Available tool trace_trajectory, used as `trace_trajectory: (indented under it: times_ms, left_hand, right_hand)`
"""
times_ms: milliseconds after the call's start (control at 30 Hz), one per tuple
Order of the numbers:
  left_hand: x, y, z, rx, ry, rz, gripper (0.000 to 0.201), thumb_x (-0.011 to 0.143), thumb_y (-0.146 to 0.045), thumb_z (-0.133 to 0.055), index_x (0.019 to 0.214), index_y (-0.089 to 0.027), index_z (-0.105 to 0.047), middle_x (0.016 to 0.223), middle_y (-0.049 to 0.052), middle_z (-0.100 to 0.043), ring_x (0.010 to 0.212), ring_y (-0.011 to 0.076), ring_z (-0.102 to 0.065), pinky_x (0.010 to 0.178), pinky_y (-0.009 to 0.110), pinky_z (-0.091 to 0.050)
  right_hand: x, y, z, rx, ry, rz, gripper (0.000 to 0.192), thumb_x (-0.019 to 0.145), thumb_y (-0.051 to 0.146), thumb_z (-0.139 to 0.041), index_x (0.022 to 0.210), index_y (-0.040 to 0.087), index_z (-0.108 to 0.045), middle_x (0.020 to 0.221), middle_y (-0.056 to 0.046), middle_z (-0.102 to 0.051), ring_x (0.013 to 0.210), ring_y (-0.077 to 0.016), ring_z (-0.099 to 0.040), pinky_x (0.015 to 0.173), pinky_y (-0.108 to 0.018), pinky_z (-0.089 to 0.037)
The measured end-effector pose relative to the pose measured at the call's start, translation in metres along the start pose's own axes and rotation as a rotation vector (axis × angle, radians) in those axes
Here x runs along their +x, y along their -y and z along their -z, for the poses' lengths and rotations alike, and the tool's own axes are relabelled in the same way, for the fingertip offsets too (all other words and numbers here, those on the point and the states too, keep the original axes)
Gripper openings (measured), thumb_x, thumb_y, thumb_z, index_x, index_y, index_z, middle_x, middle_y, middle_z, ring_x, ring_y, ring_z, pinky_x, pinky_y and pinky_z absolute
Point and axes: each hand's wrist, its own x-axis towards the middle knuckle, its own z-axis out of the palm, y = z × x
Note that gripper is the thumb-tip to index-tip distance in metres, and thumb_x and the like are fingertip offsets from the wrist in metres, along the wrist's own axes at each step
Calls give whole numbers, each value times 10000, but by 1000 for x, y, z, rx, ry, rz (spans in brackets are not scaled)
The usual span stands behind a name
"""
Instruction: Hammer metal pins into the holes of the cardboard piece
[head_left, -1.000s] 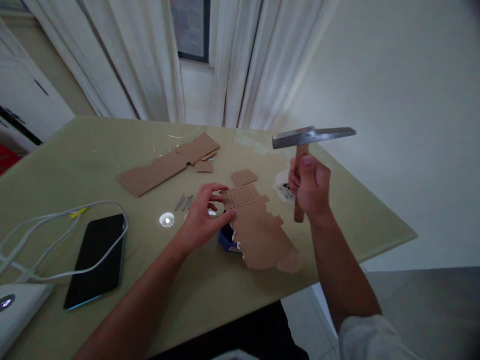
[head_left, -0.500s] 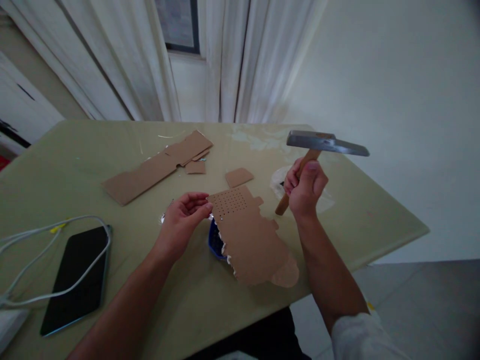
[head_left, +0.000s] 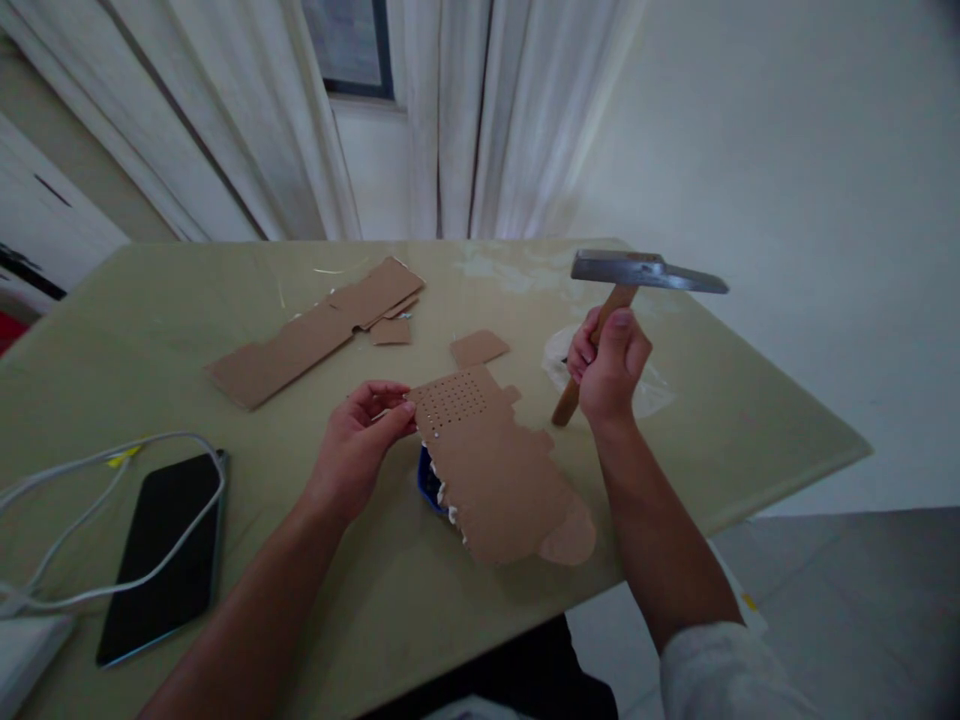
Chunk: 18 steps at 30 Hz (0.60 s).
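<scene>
My left hand (head_left: 360,445) pinches the far left corner of a brown cardboard sheet (head_left: 495,480). Rows of small holes run across the sheet's far end, and its left edge is torn and whitish. Under that edge a blue container (head_left: 429,480) shows in part; dark bits seem to lie in it, too small to name. My right hand (head_left: 611,365) is wrapped round the wooden handle of a hammer (head_left: 651,270), held up to the right of the sheet. The hammer's metal head points away from my fist, apart from the cardboard.
Long cardboard strips (head_left: 315,340) and a smaller cardboard piece (head_left: 478,347) lie farther back on the table (head_left: 285,630). Behind my right hand is a clear plastic bag (head_left: 654,395). At left, a white cable (head_left: 184,540) crosses a dark tablet (head_left: 142,590).
The cardboard sheet and my left hand have shifted slightly to the left in view. The hammer sits a little higher and further left, still in my right fist.
</scene>
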Motion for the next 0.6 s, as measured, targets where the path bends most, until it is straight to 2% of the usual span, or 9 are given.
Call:
trace_trajectory:
  times_ms: [200,300,400,467,533,600]
  left_hand:
    - [-1,-8,0,134,4,-35,483,723,-522,-970,1007,-190,-764,967,61,-797,867,216,-757,850,380,-649]
    - [5,-19,16,306,-82,-83,535,797,-604,-883,1140,-203,-795,1046,94,-825,889,249,-773,850,401,-641]
    - [16,-32,47,622,-317,-175,457,896,-573,-753,1200,-234,-800,1055,97,-828,875,278,-768,801,414,-615]
    - [21,-38,68,969,-389,-152,347,949,-504,-690,1140,-242,-813,1020,113,-834,930,331,-781,876,479,-601]
    - [24,-38,83,1240,-335,-78,309,978,-473,-649,1080,-233,-816,1023,153,-842,1011,411,-787,924,553,-578]
    - [25,-33,90,1365,-253,-41,308,995,-464,-626,1052,-226,-814,1083,183,-849,1062,453,-782,924,573,-570]
  right_hand:
    - [0,2,-2,-48,20,-11,626,1002,873,-583,818,281,-494,556,118,-313,407,-87,-248,369,-229,-214]
    - [-2,3,-2,-48,48,-7,619,1000,872,-586,825,284,-498,554,120,-312,404,-89,-243,369,-230,-215]
    - [-3,2,-1,-68,63,-2,617,1004,874,-570,832,287,-494,559,119,-311,402,-90,-245,371,-232,-217]
    - [-3,1,-1,-65,64,-4,621,1003,878,-569,829,285,-496,559,117,-315,399,-89,-249,371,-234,-218]
    - [-2,1,-1,-59,62,-11,633,992,887,-578,821,283,-501,554,117,-316,395,-88,-253,368,-233,-217]
    - [-1,0,-1,-50,52,-22,641,978,894,-594,814,280,-506,550,117,-314,392,-85,-250,364,-233,-210]
